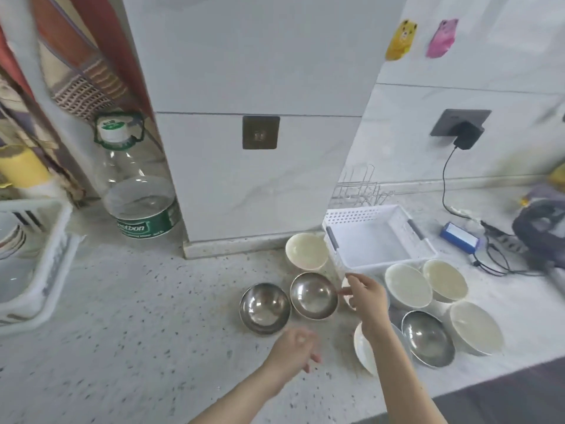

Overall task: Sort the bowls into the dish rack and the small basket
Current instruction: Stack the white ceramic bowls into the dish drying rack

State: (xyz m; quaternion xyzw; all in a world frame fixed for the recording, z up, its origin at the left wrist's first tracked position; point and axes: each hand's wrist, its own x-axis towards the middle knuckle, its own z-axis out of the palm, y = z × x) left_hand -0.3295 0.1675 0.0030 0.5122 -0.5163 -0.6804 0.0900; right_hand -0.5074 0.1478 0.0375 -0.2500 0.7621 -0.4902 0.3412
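Several bowls stand on the speckled counter. Steel bowls sit at the left [264, 307], the middle [313, 296] and the right [428, 338]. White bowls stand by the pillar [307, 250] and in a group at the right [408, 284] [444, 280] [475, 327]. My right hand [365, 296] curls over the rim of a small white bowl [348, 299], mostly hidden under it, beside the middle steel bowl. My left hand [293, 350] hovers, blurred, with loose fingers below the steel bowls and holds nothing. The small white basket [333, 240] is empty; a wire dish rack [360, 188] stands behind it.
A white plastic rack [58, 240] with dishes is at the far left, next to a large water bottle [137, 191]. A tiled pillar [260, 133] rises behind the bowls. A charger cable [446, 179], a blue box [460, 237] and a dark device [541, 228] lie at the right.
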